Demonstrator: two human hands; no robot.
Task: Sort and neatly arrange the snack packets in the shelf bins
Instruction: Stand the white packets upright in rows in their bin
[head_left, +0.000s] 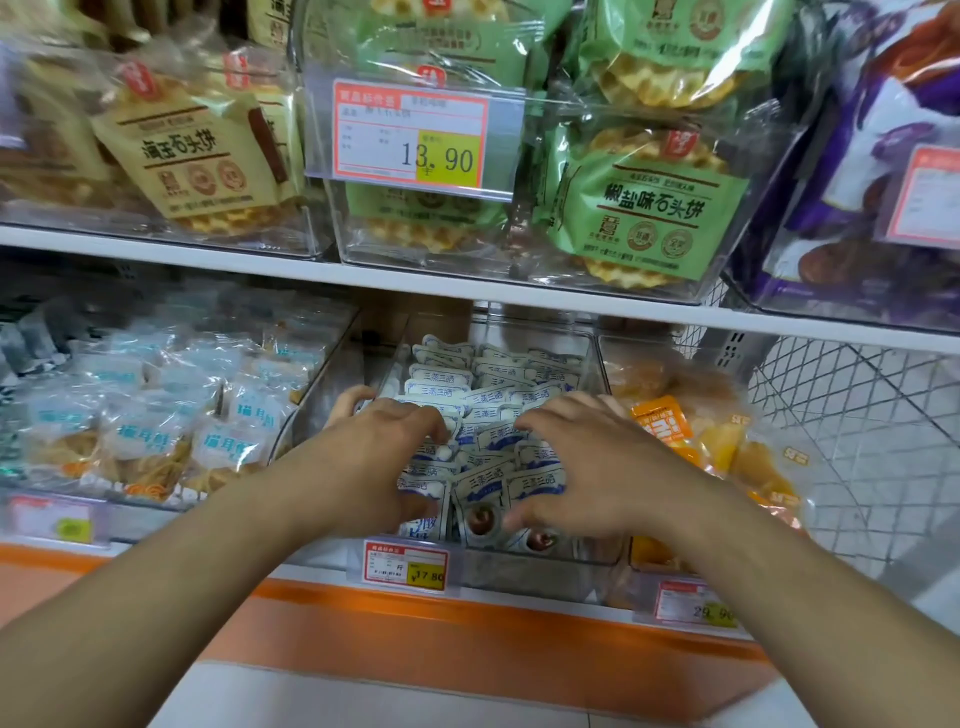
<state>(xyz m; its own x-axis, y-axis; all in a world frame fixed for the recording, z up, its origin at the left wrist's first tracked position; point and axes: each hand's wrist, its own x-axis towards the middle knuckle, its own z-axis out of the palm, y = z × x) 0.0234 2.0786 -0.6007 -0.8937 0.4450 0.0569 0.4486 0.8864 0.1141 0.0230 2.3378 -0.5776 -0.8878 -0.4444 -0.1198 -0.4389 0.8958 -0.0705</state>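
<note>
Reaching into the clear middle bin (597, 364) on the lower shelf (467, 597), both hands rest on the white-and-blue snack packets (493, 441) piled inside it. The left hand (374, 457) has its grip spread, fingers curled down onto the packets. The right hand (587, 462) likewise has its grip spread over them, holding none. A price tag (405, 566) hangs below the bin.

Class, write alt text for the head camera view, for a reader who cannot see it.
Two bare hands, left hand and right hand, spread over small white-and-blue snack packets in a clear bin on the lower shelf. Neighbouring bins hold pale blue packets and orange packets; green waffle-biscuit packs sit above.
</note>
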